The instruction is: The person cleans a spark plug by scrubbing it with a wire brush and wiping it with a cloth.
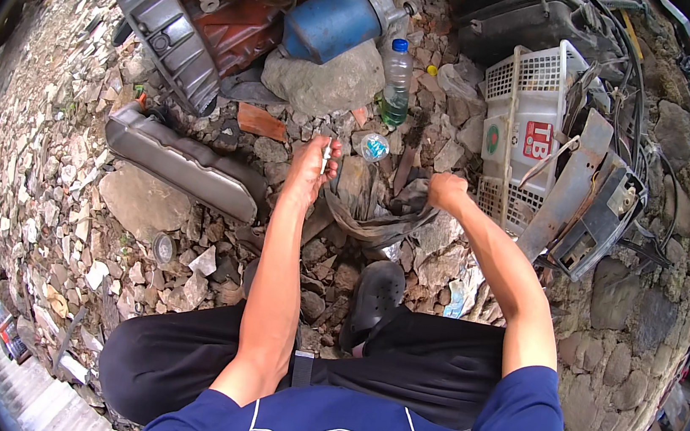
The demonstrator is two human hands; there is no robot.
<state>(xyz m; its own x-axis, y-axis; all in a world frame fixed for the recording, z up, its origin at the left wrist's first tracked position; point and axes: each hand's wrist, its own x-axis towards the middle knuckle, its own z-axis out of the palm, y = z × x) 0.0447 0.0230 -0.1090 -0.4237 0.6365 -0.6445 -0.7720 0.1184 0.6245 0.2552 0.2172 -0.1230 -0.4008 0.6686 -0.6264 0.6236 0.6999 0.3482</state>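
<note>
My left hand (312, 165) is raised over the rubble, its fingers closed around a small, slim, whitish metal part (326, 155). What kind of part it is cannot be made out. To the right, my right hand (448, 192) is a fist at the upper right end of a dark, dirty rag (378, 224). Its fingertips are turned away, so what they grip is hidden. Between and beyond the hands stands a clear plastic cup (374, 147) with blue on it. Behind the cup is an upright clear bottle (396, 85) with a blue cap and green liquid low inside.
A grey metal engine cover (181, 163) lies to the left. At the far side are a blue cylindrical part (332, 27), a large stone (327, 77) and a rusty red engine housing (239, 25). A white plastic crate (522, 142) with scrap metal leaning on it stands right.
</note>
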